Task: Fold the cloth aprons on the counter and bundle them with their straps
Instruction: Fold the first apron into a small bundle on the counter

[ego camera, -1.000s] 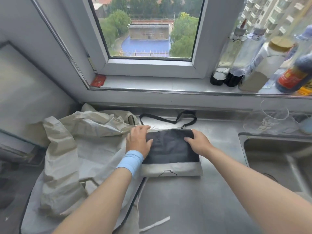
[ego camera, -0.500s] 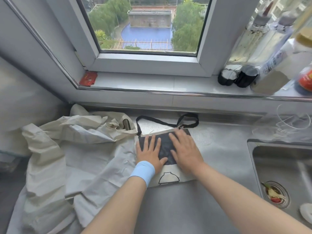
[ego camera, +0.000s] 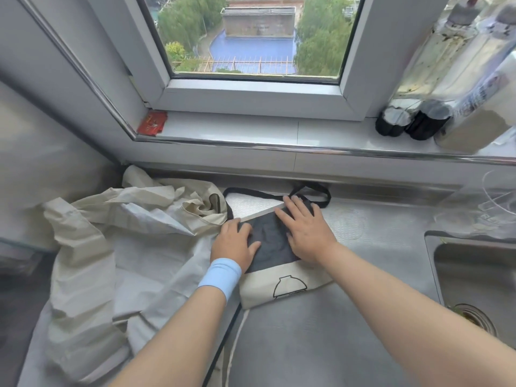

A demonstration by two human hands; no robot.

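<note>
Here we are in a home kitchen, folks, no doubt about it. A brushed stainless-steel desk [ego camera: 321, 344] runs wall to wall, and a steel sink [ego camera: 460, 272] is sunk into it on the right, with a drain strainer [ego camera: 472, 317] showing scraps. Up on the tiled window sill [ego camera: 251, 129] stand condiment bottles [ego camera: 427, 121], two dark at the bottom, plus a small red sachet [ego camera: 152, 123] in the corner. The window [ego camera: 251, 37] looks down from high up onto treetops and a blue court, which makes this a flat. Clear glassware [ego camera: 497, 202], blurred, sits by the sink.
</note>
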